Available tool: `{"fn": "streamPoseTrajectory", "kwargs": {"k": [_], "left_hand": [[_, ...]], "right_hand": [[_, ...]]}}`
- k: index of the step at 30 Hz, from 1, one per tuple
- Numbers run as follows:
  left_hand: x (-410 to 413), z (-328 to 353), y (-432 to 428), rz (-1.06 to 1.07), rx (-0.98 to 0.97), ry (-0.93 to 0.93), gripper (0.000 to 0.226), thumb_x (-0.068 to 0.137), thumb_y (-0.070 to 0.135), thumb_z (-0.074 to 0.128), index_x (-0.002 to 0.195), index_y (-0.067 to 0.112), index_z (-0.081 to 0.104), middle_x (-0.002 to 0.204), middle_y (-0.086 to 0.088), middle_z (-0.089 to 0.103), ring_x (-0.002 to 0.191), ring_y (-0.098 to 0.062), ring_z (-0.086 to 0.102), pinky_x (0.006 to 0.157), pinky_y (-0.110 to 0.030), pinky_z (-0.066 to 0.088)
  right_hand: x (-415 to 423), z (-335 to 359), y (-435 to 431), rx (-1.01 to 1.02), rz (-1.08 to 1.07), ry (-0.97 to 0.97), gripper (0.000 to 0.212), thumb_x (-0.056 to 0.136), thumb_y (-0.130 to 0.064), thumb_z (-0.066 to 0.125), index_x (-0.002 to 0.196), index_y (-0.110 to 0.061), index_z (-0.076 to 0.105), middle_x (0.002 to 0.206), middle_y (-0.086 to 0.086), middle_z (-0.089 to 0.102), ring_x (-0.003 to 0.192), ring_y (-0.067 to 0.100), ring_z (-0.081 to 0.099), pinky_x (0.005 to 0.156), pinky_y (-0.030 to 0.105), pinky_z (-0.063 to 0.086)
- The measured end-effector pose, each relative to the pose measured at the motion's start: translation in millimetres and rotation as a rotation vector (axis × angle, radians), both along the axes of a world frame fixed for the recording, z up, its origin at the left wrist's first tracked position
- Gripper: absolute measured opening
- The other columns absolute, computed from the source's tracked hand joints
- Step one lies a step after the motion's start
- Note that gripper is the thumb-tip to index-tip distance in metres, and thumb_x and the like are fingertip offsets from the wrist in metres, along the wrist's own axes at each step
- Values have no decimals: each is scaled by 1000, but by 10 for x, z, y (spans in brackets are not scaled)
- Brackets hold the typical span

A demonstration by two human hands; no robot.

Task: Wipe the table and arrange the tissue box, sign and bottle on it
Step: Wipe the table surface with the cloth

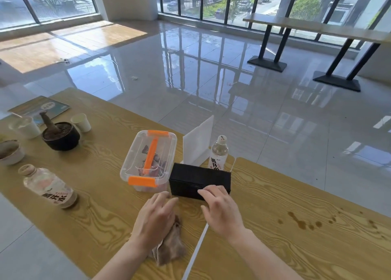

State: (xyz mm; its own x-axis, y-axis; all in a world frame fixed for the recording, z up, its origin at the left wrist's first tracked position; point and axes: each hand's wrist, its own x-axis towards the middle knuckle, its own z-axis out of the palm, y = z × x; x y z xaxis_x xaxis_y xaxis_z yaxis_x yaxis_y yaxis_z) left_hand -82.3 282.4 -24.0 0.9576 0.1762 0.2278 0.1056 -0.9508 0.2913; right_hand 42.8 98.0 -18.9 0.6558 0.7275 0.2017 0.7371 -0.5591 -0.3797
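bare tabletop right of tissue box, clear bin crowding its left, sign and bottle just behind

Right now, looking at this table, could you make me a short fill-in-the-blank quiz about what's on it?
1. The left hand rests on a crumpled brown ____.
2. The right hand touches the black rectangular tissue ____.
3. The clear plastic container has an ____ handle.
4. Dark spots mark the wooden table to the ____ of both hands.

Missing words: cloth; box; orange; right
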Motion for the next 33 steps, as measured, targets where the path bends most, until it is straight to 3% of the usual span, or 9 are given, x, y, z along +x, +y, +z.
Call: {"fn": "streamPoseTrajectory", "kwargs": {"k": [3, 8, 11, 17, 21, 23, 27, 33], "left_hand": [[-211, -175, 61, 82, -26, 128, 34, 80, 19, 76, 113, 15, 69, 106, -5, 63, 93, -26, 62, 74, -40, 56], [-367, -439, 114, 236, -183, 396, 58, 87, 44, 59, 142, 37, 45, 132, 4, 50, 117, -21, 48, 92, -32, 47], [-374, -529, 118, 252, -241, 450, 66, 81, 50, 62, 143, 45, 38, 123, 10, 49, 112, -16, 48, 87, -30, 47], [-376, -701, 192, 266, -177, 528, 73, 78, 53, 62, 144, 45, 34, 118, 10, 48, 110, -17, 46, 85, -33, 47], [-344, -768, 176, 299, -128, 562, 66, 77, 49, 61, 136, 50, 34, 104, 10, 42, 101, -17, 42, 76, -35, 44], [-308, -788, 163, 296, -154, 547, 47, 78, 42, 61, 123, 47, 45, 92, 11, 38, 91, -15, 41, 71, -34, 40], [-295, -816, 114, 263, -231, 488, 14, 77, 28, 59, 90, 31, 57, 80, 11, 43, 82, -15, 47, 65, -32, 42], [-225, -696, -184, 177, -338, 351, 22, 72, 24, 62, 92, 34, 67, 78, 12, 53, 78, -13, 49, 61, -27, 40]], "right_hand": [[-170, -175, 87, -102, 35, 234, 50, 92, -24, 63, 140, -23, 51, 130, -7, 55, 120, 15, 47, 97, 29, 47], [-396, -425, 292, -298, -7, 425, 58, 92, -28, 63, 145, -30, 41, 149, 1, 43, 138, 25, 39, 111, 40, 39], [-467, -529, 400, -317, -13, 472, 59, 90, -30, 64, 144, -32, 40, 148, 2, 45, 134, 25, 44, 110, 39, 41], [-528, -663, 577, -348, 5, 541, 64, 86, -33, 65, 144, -33, 37, 141, 1, 47, 123, 25, 52, 103, 39, 46], [-653, -755, 664, -407, -22, 569, 66, 83, -30, 70, 140, -34, 37, 136, 4, 36, 110, 31, 55, 94, 40, 50], [-724, -793, 703, -390, -32, 542, 51, 85, -23, 66, 132, -28, 45, 135, 8, 34, 107, 33, 56, 94, 40, 50], [-724, -753, 707, -291, -102, 573, 21, 87, -19, 59, 108, -23, 64, 116, 7, 51, 97, 26, 59, 84, 31, 49], [-681, -683, 244, -146, -173, 588, 16, 79, -21, 60, 90, -29, 68, 92, -1, 54, 82, 19, 57, 69, 24, 44]]}}
